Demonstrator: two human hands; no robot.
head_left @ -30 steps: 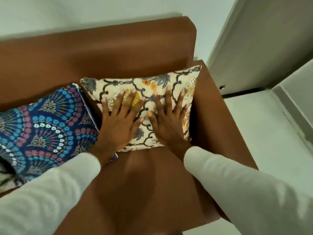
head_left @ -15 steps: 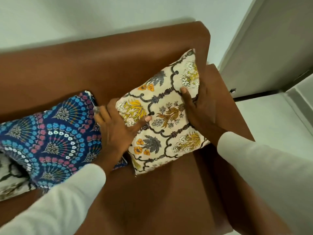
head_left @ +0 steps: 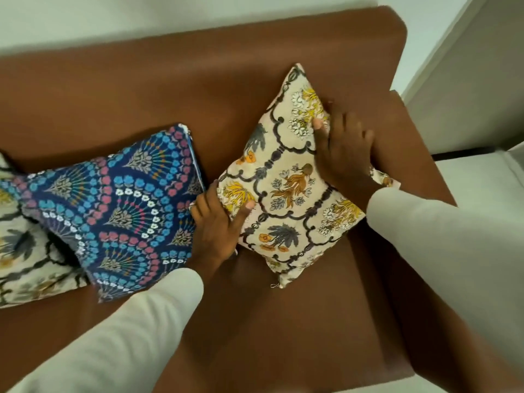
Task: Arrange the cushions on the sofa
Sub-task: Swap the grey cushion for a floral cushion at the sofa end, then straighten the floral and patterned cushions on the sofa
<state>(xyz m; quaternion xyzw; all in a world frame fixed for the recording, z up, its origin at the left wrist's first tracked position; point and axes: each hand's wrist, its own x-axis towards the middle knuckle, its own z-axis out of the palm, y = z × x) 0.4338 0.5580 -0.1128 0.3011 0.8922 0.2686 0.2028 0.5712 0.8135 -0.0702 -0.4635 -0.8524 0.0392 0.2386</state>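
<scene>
A cream floral cushion [head_left: 286,182] stands on one corner like a diamond, leaning against the backrest of the brown sofa [head_left: 175,89] at its right end. My left hand [head_left: 218,225] grips the cushion's left corner, thumb on the front. My right hand [head_left: 343,148] holds its upper right edge, thumb on the front and fingers behind. A dark blue patterned cushion [head_left: 113,205] lies just left of my left hand. Another cream floral cushion [head_left: 19,251] shows at the far left, partly under the blue one.
The sofa's right armrest [head_left: 408,154] runs beside the cushion. Beyond it are a pale floor [head_left: 482,188] and a grey door or panel [head_left: 467,89]. A white wall [head_left: 141,15] rises behind the backrest. Bare seat [head_left: 269,330] lies in front.
Both hands went from lying flat on the cream cushion to gripping its edges. The cushion turned from level to standing on a corner, and shifted a little right, away from the blue cushion.
</scene>
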